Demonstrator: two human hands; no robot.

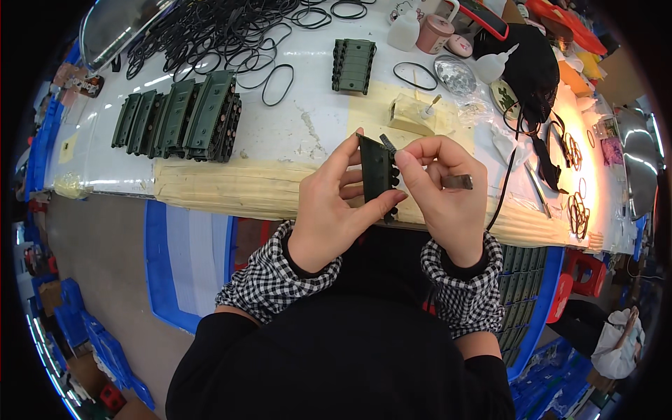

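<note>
My left hand [334, 192] is closed round a dark green toy tank hull [376, 168], tilted on its side above the table's front edge. Small dark wheels line the hull's right side. Thumb and forefinger of my right hand [448, 185] pinch at a dark ribbed track [389, 145] by the upper wheels. A flat grey-brown piece [458, 182] sticks out from under my right fingers; its kind I cannot make out. Several similar green hulls [178, 119] stand in a row at the left, and another hull [352, 66] lies farther back.
Black rubber loops [217, 35] are heaped at the back left. A small block with a brush [413, 115] stands beyond my right hand, near a dish of small metal parts [455, 75]. Tweezers [537, 189] lie at the right. Blue trays [157, 280] flank me below the table.
</note>
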